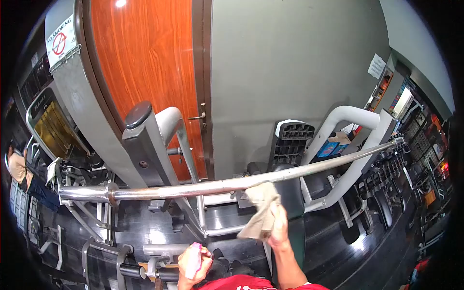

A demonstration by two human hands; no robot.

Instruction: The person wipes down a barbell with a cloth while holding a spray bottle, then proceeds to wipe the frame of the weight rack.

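A long metal barbell (232, 184) lies across the rack in front of me, its thick sleeve end at the left. My right hand (279, 227) grips a beige cloth (262, 212), whose upper edge meets the underside of the bar near its middle. Lower down and to the left, my left hand (193, 263) is closed around a small pink bottle (194, 258); the fingers partly cover it. The left hand is apart from the bar.
Grey rack uprights (157, 145) hold the bar, with a curved frame (338, 159) on the right. A padded bench (291, 198) stands below. Behind are a wooden door (145, 72) and dumbbell rack (386, 169). Another person (21, 169) is at far left.
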